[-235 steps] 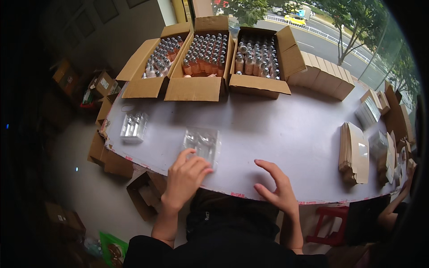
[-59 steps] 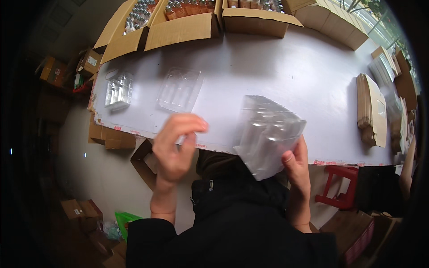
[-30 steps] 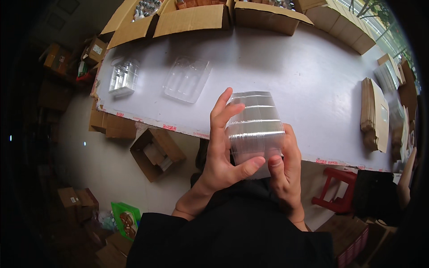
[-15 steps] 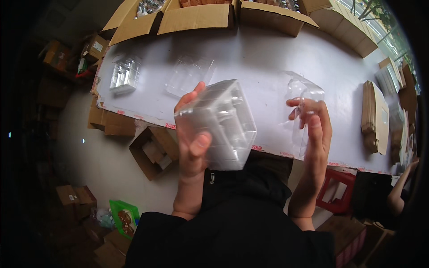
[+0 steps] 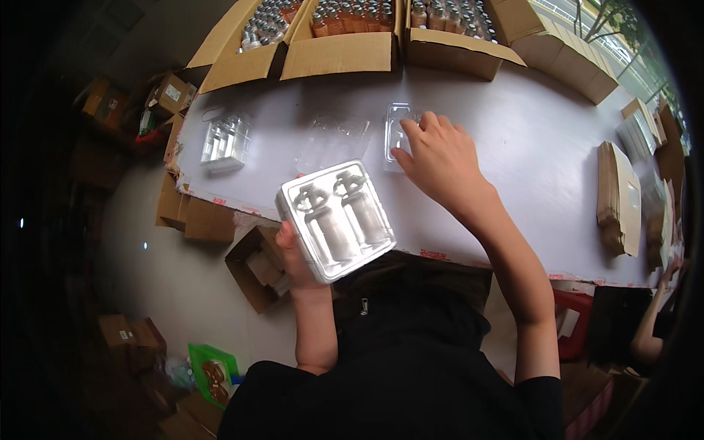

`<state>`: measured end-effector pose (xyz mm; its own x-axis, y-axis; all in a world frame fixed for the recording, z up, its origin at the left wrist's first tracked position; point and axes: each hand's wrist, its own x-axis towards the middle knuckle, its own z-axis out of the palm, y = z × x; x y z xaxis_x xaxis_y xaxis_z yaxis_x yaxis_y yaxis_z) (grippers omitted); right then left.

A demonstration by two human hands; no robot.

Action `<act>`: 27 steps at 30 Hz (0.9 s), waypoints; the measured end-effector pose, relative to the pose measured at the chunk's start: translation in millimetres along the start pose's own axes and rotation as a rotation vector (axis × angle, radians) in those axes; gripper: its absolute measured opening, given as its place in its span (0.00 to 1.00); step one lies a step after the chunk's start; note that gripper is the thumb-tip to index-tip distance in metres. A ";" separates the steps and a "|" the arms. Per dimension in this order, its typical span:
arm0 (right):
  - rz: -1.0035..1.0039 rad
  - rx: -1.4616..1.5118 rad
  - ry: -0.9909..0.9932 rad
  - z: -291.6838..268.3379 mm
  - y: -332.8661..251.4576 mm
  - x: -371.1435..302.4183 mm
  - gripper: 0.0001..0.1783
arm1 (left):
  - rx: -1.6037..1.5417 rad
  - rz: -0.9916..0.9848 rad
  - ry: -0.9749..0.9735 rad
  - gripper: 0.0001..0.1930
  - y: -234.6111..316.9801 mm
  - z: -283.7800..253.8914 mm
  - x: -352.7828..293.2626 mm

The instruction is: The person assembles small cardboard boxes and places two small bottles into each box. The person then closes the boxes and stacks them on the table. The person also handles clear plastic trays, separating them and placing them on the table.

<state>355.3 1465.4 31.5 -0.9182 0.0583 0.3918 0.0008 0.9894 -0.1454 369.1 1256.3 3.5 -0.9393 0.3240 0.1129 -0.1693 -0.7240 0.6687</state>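
Note:
My left hand [image 5: 292,257] is closed around a stack of clear plastic blister trays [image 5: 339,224], tilted in front of me above the table's near edge. Two bottle-shaped hollows show in its top face. Farther out, my right hand [image 5: 442,158] grips the right side of a single clear blister tray [image 5: 397,136] at the tabletop, its thumb and forefinger bent over it. The fingers hide part of that tray. To its left, another clear tray [image 5: 334,143] lies on the table. A clear tray with several bottle-shaped hollows [image 5: 226,141] stands at the far left.
Open cartons of small bottles [image 5: 352,18] line the back of the white table [image 5: 528,183]. Flat cardboard pieces [image 5: 617,198] stand at the right. On the floor are an open carton [image 5: 257,268] and a green basket [image 5: 213,374]. Another person's arm [image 5: 655,315] shows at right.
My right hand has carried the single tray leftward and away from me, down to the tabletop. My left hand has turned the stack so that its hollowed face shows.

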 end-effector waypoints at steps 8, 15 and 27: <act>-0.095 0.873 -0.295 -70.7 -42.4 -53.4 0.12 | 0.341 0.111 -0.017 0.38 -6.5 34.9 -10.0; 0.082 1.166 -0.340 -69.6 -31.9 -66.2 0.12 | 0.365 0.099 -0.097 0.37 -11.0 44.3 -12.3; 0.148 1.293 -0.332 -70.9 -19.6 -72.6 0.08 | 0.397 0.106 -0.112 0.36 -15.7 48.1 -11.7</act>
<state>450.0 1451.2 70.4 -0.9941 -0.0637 0.0874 -0.0952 0.1310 -0.9868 397.1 1293.2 27.0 -0.9033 0.3407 0.2606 0.0748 -0.4731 0.8778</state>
